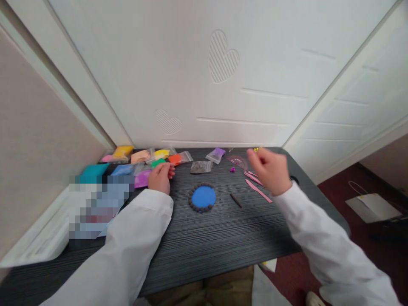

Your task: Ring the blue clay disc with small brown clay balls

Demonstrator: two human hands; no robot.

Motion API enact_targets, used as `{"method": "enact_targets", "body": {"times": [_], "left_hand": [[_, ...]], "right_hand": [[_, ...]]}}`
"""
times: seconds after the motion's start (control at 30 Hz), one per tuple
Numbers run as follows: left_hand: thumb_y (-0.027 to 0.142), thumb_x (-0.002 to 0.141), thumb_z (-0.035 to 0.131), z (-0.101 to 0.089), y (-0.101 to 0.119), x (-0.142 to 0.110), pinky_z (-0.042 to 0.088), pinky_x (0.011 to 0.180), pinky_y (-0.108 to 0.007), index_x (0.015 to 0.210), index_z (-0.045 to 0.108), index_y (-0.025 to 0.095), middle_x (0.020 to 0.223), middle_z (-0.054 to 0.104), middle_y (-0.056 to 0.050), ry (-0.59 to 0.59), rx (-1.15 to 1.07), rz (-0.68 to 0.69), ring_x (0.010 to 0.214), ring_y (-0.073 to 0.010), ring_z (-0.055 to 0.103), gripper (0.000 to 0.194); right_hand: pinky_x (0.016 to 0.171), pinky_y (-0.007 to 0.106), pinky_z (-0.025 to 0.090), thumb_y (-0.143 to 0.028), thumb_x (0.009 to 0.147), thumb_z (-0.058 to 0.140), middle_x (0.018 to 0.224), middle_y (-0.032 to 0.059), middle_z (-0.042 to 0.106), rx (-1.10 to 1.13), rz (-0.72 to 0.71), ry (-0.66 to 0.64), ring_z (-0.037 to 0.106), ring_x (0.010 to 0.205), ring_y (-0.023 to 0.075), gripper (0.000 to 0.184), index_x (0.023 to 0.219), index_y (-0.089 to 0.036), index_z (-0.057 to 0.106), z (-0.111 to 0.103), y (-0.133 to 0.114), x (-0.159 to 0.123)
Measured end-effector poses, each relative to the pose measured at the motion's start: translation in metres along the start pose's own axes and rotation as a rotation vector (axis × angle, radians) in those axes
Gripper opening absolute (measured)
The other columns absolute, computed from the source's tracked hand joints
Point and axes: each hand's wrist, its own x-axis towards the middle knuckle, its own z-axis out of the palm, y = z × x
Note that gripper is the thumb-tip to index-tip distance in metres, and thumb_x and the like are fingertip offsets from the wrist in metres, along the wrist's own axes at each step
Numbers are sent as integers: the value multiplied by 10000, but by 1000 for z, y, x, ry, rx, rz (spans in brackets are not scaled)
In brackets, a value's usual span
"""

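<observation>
A blue clay disc lies flat on the dark table, with small dark brown clay balls around most of its rim; its right side shows bare blue. My left hand rests by the bagged clay, fingers loosely curled and nothing visible in them. Raised over the pink tools, my right hand is closed and slightly blurred; whether anything is in its fingers is hidden. Right of the disc lies a thin dark clay roll. Near my right hand are a pink plastic knife and a small purple piece.
Bags of coloured clay, including an orange one, line the back left. A grey-brown bag and a purple bag lie at the back middle, near a clear protractor. A white tray stands left; a white wall rises behind.
</observation>
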Motion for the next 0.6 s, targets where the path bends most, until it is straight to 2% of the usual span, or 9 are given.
{"method": "enact_targets", "body": {"times": [0.1, 0.13, 0.2, 0.43, 0.6], "left_hand": [[285, 666, 520, -1, -2, 0, 336, 414, -173, 665, 613, 146, 575, 553, 5, -8, 16, 5, 463, -64, 473, 168], [292, 670, 521, -1, -3, 0, 338, 418, -175, 674, 614, 145, 580, 554, 4, -13, 20, 6, 467, -65, 476, 173], [296, 677, 524, -1, -5, 0, 339, 423, -178, 688, 615, 143, 592, 559, -1, -22, 24, 8, 473, -66, 480, 179], [263, 693, 523, -2, -8, -3, 333, 433, -180, 722, 622, 127, 610, 564, -6, -27, 27, 38, 486, -63, 487, 170], [253, 703, 515, -1, -4, -6, 338, 430, -178, 728, 620, 116, 600, 562, -3, -11, 18, 43, 480, -59, 485, 174]], "right_hand": [[506, 235, 325, -396, 861, 294, 611, 20, 606, -140, -20, -247, 553, 561, 112, 406, 703, -155, 579, 36, -14, -20], [478, 244, 266, -403, 864, 265, 552, 19, 600, -163, -31, -292, 542, 515, 113, 442, 651, -165, 571, 46, -18, -25], [470, 257, 201, -402, 862, 253, 564, 21, 623, -159, -52, -329, 544, 502, 121, 438, 653, -180, 568, 58, -23, -32], [500, 275, 152, -359, 865, 242, 624, 31, 656, -188, -101, -417, 564, 523, 142, 394, 679, -188, 544, 66, -23, -38], [505, 283, 146, -326, 866, 245, 612, 40, 650, -241, -115, -417, 557, 515, 136, 372, 680, -177, 531, 67, -23, -40]]}}
